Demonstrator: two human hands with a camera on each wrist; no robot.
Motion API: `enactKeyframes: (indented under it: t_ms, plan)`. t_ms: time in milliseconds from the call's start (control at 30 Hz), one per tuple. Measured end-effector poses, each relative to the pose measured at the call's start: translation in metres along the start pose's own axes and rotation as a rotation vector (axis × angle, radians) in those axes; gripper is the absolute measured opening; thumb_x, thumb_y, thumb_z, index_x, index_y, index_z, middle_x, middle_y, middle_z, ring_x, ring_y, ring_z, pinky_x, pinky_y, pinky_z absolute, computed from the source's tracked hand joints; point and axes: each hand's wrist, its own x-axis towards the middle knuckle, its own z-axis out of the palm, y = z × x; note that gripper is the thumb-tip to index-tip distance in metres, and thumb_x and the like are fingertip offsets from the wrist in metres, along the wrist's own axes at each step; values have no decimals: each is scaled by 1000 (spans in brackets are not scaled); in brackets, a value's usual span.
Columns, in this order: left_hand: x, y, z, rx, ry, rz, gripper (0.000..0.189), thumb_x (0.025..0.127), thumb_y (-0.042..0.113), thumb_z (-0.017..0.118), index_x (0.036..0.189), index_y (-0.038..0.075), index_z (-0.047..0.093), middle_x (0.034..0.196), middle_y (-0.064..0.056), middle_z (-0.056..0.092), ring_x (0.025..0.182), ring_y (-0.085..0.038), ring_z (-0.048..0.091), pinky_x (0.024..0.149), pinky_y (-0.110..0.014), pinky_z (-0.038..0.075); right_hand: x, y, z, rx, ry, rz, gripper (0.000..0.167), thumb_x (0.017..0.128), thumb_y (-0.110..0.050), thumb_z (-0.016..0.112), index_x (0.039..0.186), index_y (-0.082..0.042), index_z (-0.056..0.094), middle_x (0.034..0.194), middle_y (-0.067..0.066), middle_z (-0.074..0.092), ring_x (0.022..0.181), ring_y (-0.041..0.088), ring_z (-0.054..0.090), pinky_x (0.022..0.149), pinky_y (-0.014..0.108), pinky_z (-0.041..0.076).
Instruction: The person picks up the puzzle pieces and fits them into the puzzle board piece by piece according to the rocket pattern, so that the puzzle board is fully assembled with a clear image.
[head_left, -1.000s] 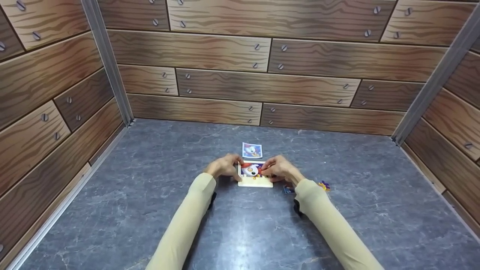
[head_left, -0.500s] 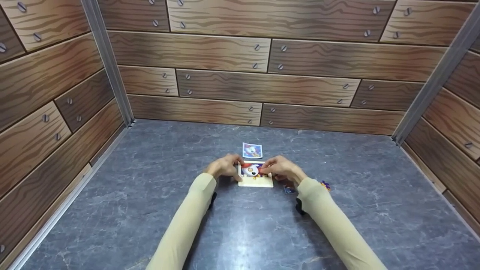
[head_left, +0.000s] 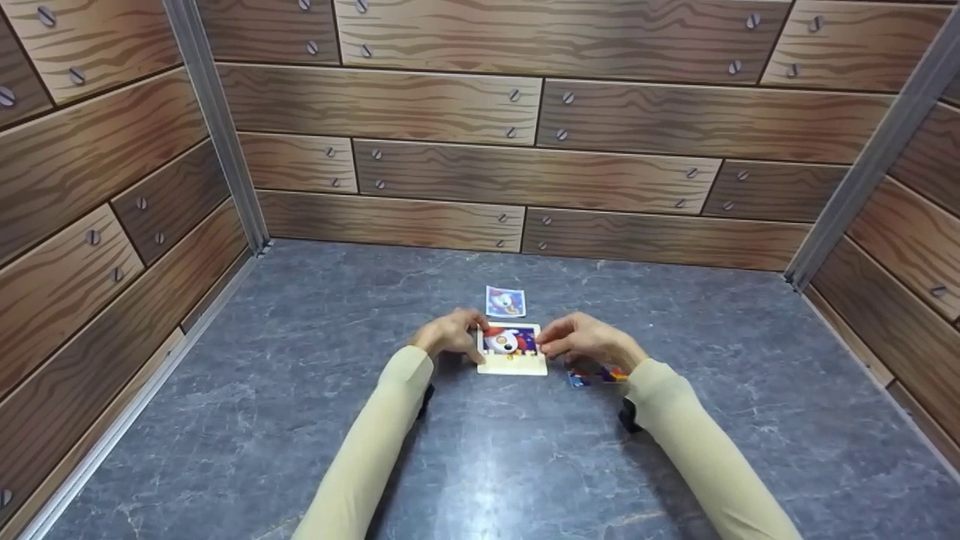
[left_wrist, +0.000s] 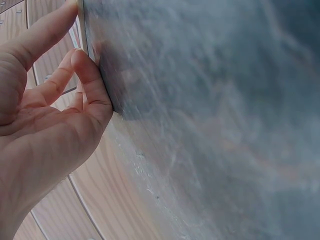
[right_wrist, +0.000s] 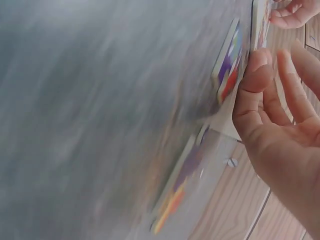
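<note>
A small jigsaw board (head_left: 512, 366) lies on the table, its upper part filled with pieces showing a white cartoon character in red against purple. Along its near side a pale strip is bare. My left hand (head_left: 448, 331) holds the board by its left edge, thumb near the lower corner and fingers higher up. Just off the right edge is my right hand (head_left: 586, 339), its fingers loosely bent and nothing seen between them. Loose puzzle pieces (head_left: 579, 378) lie below that hand, partly covered by it; the right wrist view shows two groups, one nearer (right_wrist: 175, 187) and one farther (right_wrist: 230, 62).
Beyond the board lies a printed picture card (head_left: 505, 301) with the same character. The grey marbled table (head_left: 360, 300) is enclosed by wood-patterned walls (head_left: 420, 165) at the back and both sides, with metal posts (head_left: 225, 127) at the corners.
My right hand has drawn back to the right from the pieces on the board, uncovering its right side. The left hand stays at the left edge.
</note>
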Motion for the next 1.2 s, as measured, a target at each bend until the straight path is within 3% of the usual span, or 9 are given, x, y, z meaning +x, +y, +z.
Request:
enactKeyframes:
  t_ms: [233,333,467,700,967,1200]
  plan:
    - [0,0,1,-20,2,18,54,70,4,85,118,8,61,131,-15,54,122,-28,47,108,-41,38,-11,7,-14,-231,-24,-134,21,83,-4,75,103,4,72,92,4,72,75,7,59,67,22,50]
    - [0,1,2,-34,-1,7,53,71,4,84,119,9,61,133,-14,53,123,-28,46,109,-42,37,-15,10,-19,-283,-45,-133,21,80,-4,78,100,2,74,96,7,74,78,8,62,70,22,52]
    - [0,2,2,-43,-9,1,53,72,4,83,120,9,60,135,-14,52,125,-28,46,110,-42,37,-18,14,-24,-318,-106,-103,23,80,-5,79,103,-2,75,102,8,73,80,8,62,72,22,52]
    - [-2,0,1,-45,2,-1,54,70,5,84,119,10,60,135,-14,53,125,-28,46,110,-42,37,-19,18,-29,-380,-200,-140,29,78,-7,80,106,-4,74,99,6,71,81,10,57,69,19,49]
    - [-2,1,-1,-38,2,3,53,71,5,84,118,10,60,134,-14,53,125,-28,46,110,-42,37,-23,17,-26,-471,-210,-177,32,74,-8,84,104,-7,72,95,1,68,84,12,56,73,21,47]
    - [-1,2,0,-22,-17,20,54,72,3,84,119,6,59,131,-15,55,124,-28,47,109,-39,38,-23,14,-22,-468,-223,-149,28,73,-2,82,97,-5,69,85,-2,63,76,9,53,66,21,45]
